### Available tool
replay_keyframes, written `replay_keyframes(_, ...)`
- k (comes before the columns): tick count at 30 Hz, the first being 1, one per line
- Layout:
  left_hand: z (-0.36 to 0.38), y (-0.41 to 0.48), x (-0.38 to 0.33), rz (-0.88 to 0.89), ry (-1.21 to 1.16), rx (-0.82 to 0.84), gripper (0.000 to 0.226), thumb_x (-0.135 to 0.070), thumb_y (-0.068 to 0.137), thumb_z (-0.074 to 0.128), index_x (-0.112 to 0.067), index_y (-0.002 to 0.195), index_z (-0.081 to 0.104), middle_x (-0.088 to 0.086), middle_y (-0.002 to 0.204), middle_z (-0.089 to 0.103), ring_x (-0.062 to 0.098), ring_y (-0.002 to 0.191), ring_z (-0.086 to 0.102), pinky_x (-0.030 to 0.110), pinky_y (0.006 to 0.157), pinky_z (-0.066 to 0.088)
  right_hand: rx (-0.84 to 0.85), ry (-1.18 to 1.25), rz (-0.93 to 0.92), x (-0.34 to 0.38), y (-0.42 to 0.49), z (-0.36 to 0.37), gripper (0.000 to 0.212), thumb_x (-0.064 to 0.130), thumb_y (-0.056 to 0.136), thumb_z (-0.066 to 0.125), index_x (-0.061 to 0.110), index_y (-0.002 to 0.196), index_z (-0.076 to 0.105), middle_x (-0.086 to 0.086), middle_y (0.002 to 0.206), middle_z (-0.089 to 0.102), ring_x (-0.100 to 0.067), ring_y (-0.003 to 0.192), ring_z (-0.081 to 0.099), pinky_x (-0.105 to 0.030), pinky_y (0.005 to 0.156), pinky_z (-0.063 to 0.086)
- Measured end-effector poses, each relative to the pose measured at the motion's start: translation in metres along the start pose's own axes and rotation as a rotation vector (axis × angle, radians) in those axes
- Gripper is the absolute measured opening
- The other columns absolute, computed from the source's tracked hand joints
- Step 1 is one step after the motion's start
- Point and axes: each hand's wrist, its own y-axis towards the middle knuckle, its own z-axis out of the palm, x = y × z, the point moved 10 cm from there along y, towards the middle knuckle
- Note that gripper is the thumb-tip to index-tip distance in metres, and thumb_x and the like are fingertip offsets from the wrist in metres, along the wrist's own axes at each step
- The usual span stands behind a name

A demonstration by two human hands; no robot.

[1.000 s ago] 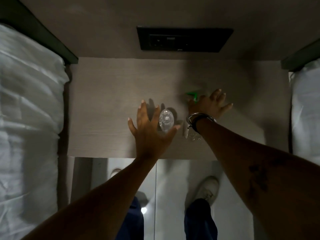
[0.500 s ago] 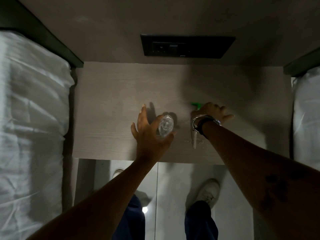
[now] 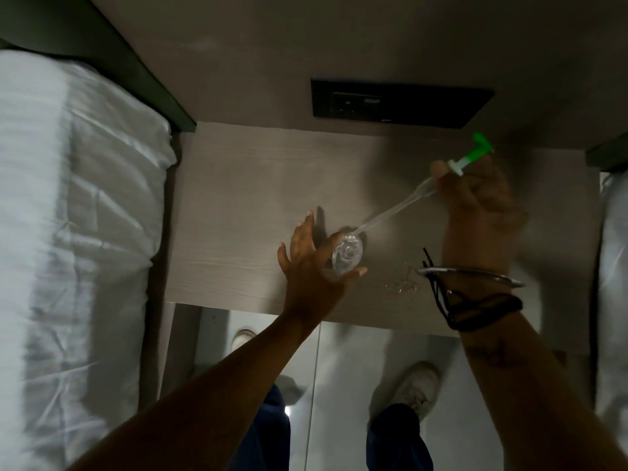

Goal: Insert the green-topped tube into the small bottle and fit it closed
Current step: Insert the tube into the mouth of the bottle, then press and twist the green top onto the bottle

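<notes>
A small clear bottle (image 3: 347,254) stands upright on the wooden bedside table (image 3: 238,198), seen from above with its mouth facing me. My left hand (image 3: 311,266) wraps around its left side, thumb and fingers on the bottle. My right hand (image 3: 479,202) is raised above the table's right part and grips the green-topped tube (image 3: 465,160) just below its white collar. The clear tube slants down to the left, and its lower tip (image 3: 360,229) is at the bottle's far rim. Whether the tip is inside the mouth I cannot tell.
White bedding lies on the left (image 3: 68,232) and at the right edge (image 3: 615,266). A dark socket panel (image 3: 401,100) is set in the wall behind the table. A small clear wrapper (image 3: 402,285) lies near the table's front edge. My shoes show on the floor below.
My right hand has lifted the green-topped tube off the table and swung its tip toward the bottle. My left hand has closed on the bottle. The camera has moved closer.
</notes>
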Motion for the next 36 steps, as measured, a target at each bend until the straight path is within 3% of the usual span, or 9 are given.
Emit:
replay_keyframes(3, 0.001, 0.0, 0.0, -0.003, -0.007, -0.001, 0.065, -0.069, 0.071, 0.061, -0.045, 0.129, 0.045, 0.01, 0.158, 0.019, 0.029, 0.145, 0.017, 0.062, 0.111, 0.012, 0.089, -0.084, -0.028, -0.007, -0.007, 0.015, 0.023, 0.027, 0.08, 0.075, 0.047, 0.088, 0.067, -0.021, 0.135, 0.056, -0.04, 0.129, 0.046, -0.058, 0.108, 0.035)
replay_keyframes(7, 0.004, -0.001, 0.001, 0.0, -0.008, 0.001, 0.065, -0.07, 0.073, 0.059, -0.044, 0.13, 0.046, 0.01, 0.159, 0.018, 0.028, 0.146, 0.016, 0.061, 0.111, 0.012, 0.138, -0.255, -0.144, -0.019, -0.023, 0.028, 0.021, 0.026, 0.076, 0.077, 0.015, 0.093, 0.071, -0.02, 0.141, 0.051, -0.037, 0.134, 0.038, -0.053, 0.112, 0.03)
replay_keyframes(9, 0.005, -0.001, 0.002, 0.0, -0.003, -0.002, 0.067, -0.072, 0.073, 0.057, -0.042, 0.131, 0.047, 0.011, 0.159, 0.019, 0.028, 0.146, 0.016, 0.061, 0.111, 0.012, 0.201, -0.36, -0.206, -0.026, -0.032, 0.037, 0.025, 0.021, 0.075, 0.081, 0.01, 0.096, 0.072, -0.017, 0.146, 0.045, -0.035, 0.137, 0.033, -0.046, 0.112, 0.029)
replay_keyframes(16, 0.006, 0.0, 0.002, 0.05, -0.062, -0.036, 0.064, -0.073, 0.075, 0.05, -0.039, 0.129, 0.049, 0.011, 0.157, 0.026, 0.03, 0.144, 0.021, 0.065, 0.11, 0.016, 0.553, -0.547, -0.305, -0.066, -0.064, 0.067, 0.035, 0.029, 0.068, 0.072, 0.012, 0.098, 0.074, -0.016, 0.15, 0.039, -0.04, 0.136, 0.031, -0.053, 0.107, 0.03)
replay_keyframes(21, 0.01, 0.004, 0.004, 0.074, -0.063, -0.025, 0.064, -0.067, 0.073, 0.055, -0.036, 0.129, 0.048, 0.014, 0.155, 0.028, 0.036, 0.142, 0.025, 0.067, 0.106, 0.022, 0.552, -0.66, -0.341, -0.072, -0.058, 0.074, 0.04, 0.042, 0.067, 0.071, 0.015, 0.098, 0.071, -0.015, 0.152, 0.036, -0.038, 0.136, 0.031, -0.057, 0.108, 0.03)
replay_keyframes(25, 0.012, 0.008, 0.005, 0.114, -0.033, 0.003, 0.065, -0.065, 0.072, 0.054, -0.039, 0.13, 0.039, 0.014, 0.156, 0.025, 0.038, 0.143, 0.021, 0.065, 0.107, 0.021, 0.629, -0.694, -0.342, -0.08, -0.059, 0.085, 0.084, 0.056, 0.067, 0.071, 0.022, 0.139, 0.045, -0.017, 0.161, 0.011, -0.037, 0.145, 0.015, -0.053, 0.114, 0.017)
replay_keyframes(30, 0.015, 0.013, 0.007, 0.171, -0.041, 0.007, 0.059, -0.069, 0.07, 0.058, -0.034, 0.118, 0.051, 0.014, 0.157, 0.024, 0.037, 0.144, 0.014, 0.063, 0.107, 0.012, 0.569, -0.678, -0.423, -0.069, -0.056, 0.078, 0.043, 0.044, 0.07, 0.071, 0.022, 0.107, 0.069, -0.015, 0.155, 0.031, -0.037, 0.143, 0.021, -0.073, 0.105, 0.023)
replay_keyframes(32, 0.016, 0.017, 0.007, 0.208, 0.052, -0.001, 0.059, -0.07, 0.071, 0.055, -0.036, 0.119, 0.052, 0.015, 0.158, 0.021, 0.038, 0.145, 0.01, 0.065, 0.107, 0.009, 0.481, -0.73, -0.457, -0.065, -0.057, 0.077, 0.056, 0.057, 0.064, 0.073, 0.023, 0.106, 0.063, -0.016, 0.153, 0.034, -0.033, 0.142, 0.019, -0.074, 0.107, 0.017)
replay_keyframes(36, 0.015, 0.021, 0.01, 0.249, 0.104, 0.006, 0.062, -0.079, 0.076, 0.043, -0.043, 0.126, 0.045, 0.008, 0.161, 0.007, 0.027, 0.146, -0.011, 0.06, 0.109, -0.007, 0.567, -0.859, -0.483, -0.076, -0.075, 0.092, 0.082, 0.079, 0.068, 0.054, 0.025, 0.129, 0.054, -0.013, 0.162, 0.009, -0.03, 0.147, 0.004, -0.065, 0.114, 0.001)
